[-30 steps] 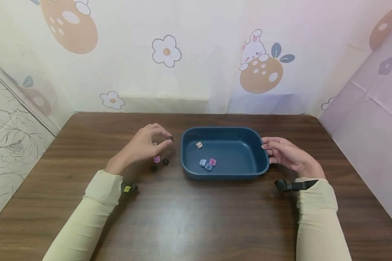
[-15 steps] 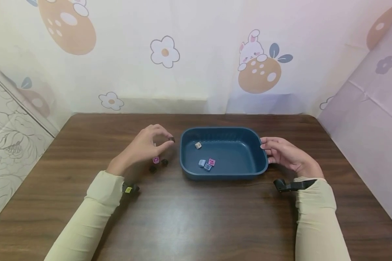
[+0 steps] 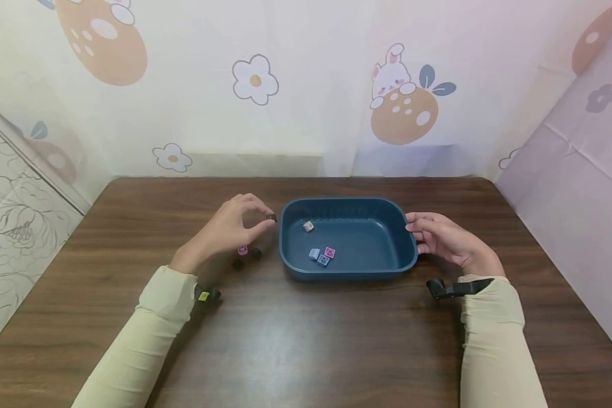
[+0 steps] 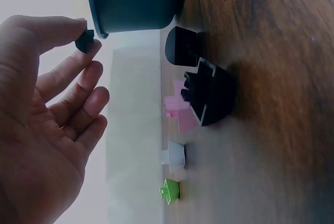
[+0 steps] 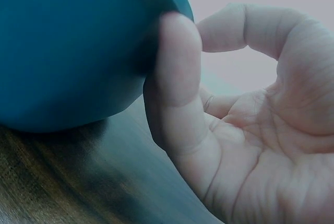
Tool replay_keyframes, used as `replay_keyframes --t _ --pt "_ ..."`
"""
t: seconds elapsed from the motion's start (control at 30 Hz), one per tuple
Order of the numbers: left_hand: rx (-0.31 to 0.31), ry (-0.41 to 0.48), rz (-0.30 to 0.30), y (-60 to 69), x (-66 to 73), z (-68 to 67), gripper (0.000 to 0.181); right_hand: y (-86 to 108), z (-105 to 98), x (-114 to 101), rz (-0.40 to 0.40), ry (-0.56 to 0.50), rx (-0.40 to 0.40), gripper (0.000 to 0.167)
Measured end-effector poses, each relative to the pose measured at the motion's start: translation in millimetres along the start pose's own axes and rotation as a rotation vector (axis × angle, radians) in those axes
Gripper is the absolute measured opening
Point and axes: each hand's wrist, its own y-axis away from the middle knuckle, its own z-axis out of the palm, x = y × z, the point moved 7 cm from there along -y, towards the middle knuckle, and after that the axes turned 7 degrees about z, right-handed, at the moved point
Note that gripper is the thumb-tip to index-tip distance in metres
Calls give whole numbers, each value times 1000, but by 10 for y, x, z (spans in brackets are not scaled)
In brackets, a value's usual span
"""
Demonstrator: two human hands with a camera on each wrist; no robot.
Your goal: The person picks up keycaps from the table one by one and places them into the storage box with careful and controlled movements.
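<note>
My left hand (image 3: 229, 226) pinches a black keycap (image 3: 272, 217) between thumb and fingertip, just outside the left wall of a dark blue plastic basin (image 3: 347, 276). In the left wrist view that keycap (image 4: 84, 41) shows at the fingertips, above the table. My right hand (image 3: 451, 243) grips the basin's right end, thumb near the rim and fingers against the outer wall. Inside the basin lie a cream keycap (image 3: 308, 226), a light blue one, a pink keycap (image 3: 330, 253) and a darker blue one.
By the left hand lie a pink keycap (image 3: 242, 250) and two black keycaps (image 4: 216, 93). The left wrist view also shows a white keycap (image 4: 176, 156) and a green keycap (image 4: 171, 190), covered by the hand from above. A patterned wall covering (image 3: 306, 113) rises behind the table.
My left hand has moved slightly right with the black keycap, closer to the basin's left rim. The right hand keeps its hold on the basin.
</note>
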Motion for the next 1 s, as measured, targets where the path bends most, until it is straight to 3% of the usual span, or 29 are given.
replay_keyframes --t 0.2,0.63,1.0 --pt "5 1 26 -38 26 14 26 -5 -4 0 -1 -2 5 28" --pt "11 16 9 -11 8 36 29 -59 -15 -21 20 22 36 26" --pt "11 10 39 -120 74 54 29 7 -29 10 17 5 52 27"
